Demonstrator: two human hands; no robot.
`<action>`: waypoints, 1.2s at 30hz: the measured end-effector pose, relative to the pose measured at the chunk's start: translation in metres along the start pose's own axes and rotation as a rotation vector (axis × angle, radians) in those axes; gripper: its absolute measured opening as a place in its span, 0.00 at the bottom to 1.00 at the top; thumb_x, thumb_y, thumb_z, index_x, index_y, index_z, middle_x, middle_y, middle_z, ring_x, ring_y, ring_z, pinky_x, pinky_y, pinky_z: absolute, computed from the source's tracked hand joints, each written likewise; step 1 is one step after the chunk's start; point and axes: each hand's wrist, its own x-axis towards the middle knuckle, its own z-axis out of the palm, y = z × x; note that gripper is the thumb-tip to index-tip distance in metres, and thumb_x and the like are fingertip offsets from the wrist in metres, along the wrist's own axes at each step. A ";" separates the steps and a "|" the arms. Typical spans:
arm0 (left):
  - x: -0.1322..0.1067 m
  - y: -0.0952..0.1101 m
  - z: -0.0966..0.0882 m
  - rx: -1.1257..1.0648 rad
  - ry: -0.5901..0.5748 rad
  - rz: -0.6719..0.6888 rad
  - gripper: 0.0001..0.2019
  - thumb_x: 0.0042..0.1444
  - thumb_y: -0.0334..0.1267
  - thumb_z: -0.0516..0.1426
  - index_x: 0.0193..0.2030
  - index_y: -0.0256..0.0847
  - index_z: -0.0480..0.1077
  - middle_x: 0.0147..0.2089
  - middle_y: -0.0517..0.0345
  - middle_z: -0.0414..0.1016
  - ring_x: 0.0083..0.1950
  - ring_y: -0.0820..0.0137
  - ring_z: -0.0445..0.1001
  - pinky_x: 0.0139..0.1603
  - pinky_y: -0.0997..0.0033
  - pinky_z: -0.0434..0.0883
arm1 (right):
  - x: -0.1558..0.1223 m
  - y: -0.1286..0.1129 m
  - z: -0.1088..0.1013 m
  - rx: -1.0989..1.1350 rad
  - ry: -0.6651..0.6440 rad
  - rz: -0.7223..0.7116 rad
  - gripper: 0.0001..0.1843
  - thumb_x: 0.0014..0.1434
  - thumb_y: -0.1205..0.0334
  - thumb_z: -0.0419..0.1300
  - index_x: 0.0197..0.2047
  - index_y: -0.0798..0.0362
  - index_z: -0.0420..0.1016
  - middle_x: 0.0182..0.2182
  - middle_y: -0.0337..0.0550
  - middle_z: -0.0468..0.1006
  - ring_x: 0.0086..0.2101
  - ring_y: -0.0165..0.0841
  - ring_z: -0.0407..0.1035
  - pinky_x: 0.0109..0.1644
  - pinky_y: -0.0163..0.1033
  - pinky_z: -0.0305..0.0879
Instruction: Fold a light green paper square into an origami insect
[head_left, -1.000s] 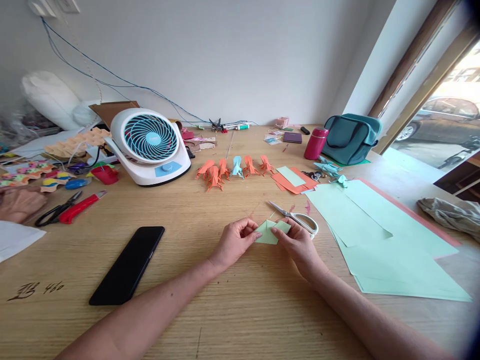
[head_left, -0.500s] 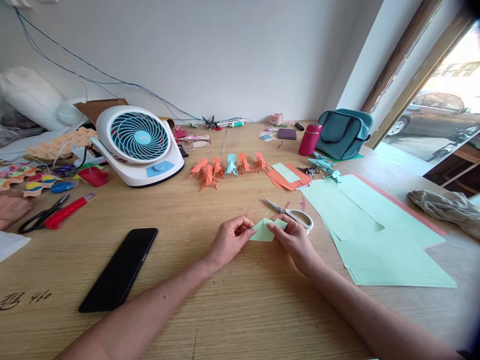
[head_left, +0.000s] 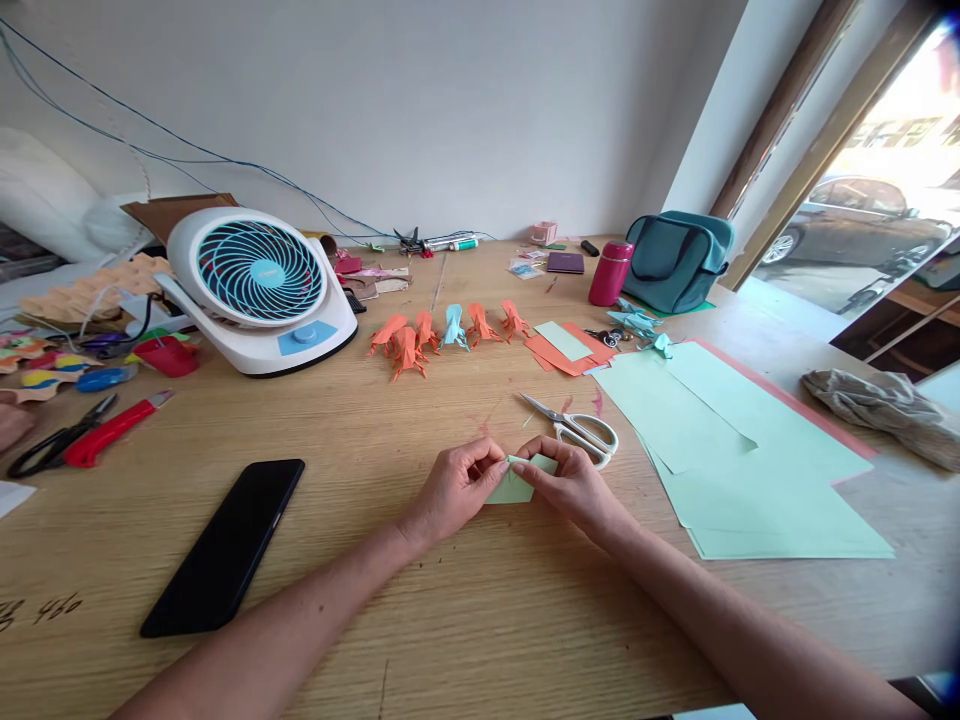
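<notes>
Both hands are at the near middle of the wooden surface (head_left: 450, 630), working one small piece of folded pale green paper (head_left: 511, 490). Left hand (head_left: 456, 487): fingers pinching the paper's left side, thumb against the curled forefinger. Right hand (head_left: 568, 487): fingers likewise grasping it, thumb pressed on its face toward the upper right, part of the sheet showing behind. Fingertips of the two hands nearly meet at the top edge, where a small fold shows; whether the lower edge touches the surface cannot be told. White-handled scissors (head_left: 581, 437) lie just beyond the right hand, blades pointing away to the left. Farther back: five orange folded paper figures (head_left: 406, 350) and one light blue folded figure (head_left: 454, 326) among them; to their right, orange paper sheets (head_left: 541, 352) with a pale green slip (head_left: 566, 341) on top. Large pale green sheets (head_left: 780, 520) overlap to the right of the right hand. Black phone (head_left: 225, 545) flat, left of the left hand, set at a slant. White fan (head_left: 262, 275) behind it. Red bottle (head_left: 611, 273) upright, just beside the teal bag (head_left: 675, 265), at far right.
</notes>
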 end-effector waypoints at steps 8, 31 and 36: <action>-0.005 -0.001 -0.002 0.154 -0.077 0.058 0.11 0.63 0.37 0.54 0.28 0.40 0.62 0.26 0.66 0.61 0.28 0.77 0.59 0.30 0.77 0.57 | -0.003 -0.004 0.001 -0.126 -0.037 -0.102 0.20 0.60 0.43 0.65 0.30 0.52 0.74 0.26 0.38 0.73 0.29 0.31 0.65 0.34 0.36 0.60; -0.004 0.003 -0.002 0.114 0.102 0.101 0.10 0.68 0.41 0.53 0.36 0.40 0.70 0.33 0.60 0.73 0.35 0.73 0.71 0.39 0.76 0.67 | -0.001 -0.006 -0.003 -0.008 0.222 -0.186 0.22 0.60 0.39 0.63 0.30 0.50 0.70 0.27 0.39 0.69 0.29 0.32 0.61 0.33 0.39 0.61; 0.000 0.002 -0.001 -0.008 0.147 0.057 0.08 0.65 0.40 0.55 0.36 0.40 0.71 0.32 0.60 0.74 0.32 0.74 0.73 0.35 0.77 0.69 | 0.000 -0.006 -0.003 -0.001 0.172 -0.171 0.22 0.60 0.38 0.63 0.32 0.50 0.71 0.29 0.40 0.71 0.30 0.33 0.63 0.34 0.38 0.62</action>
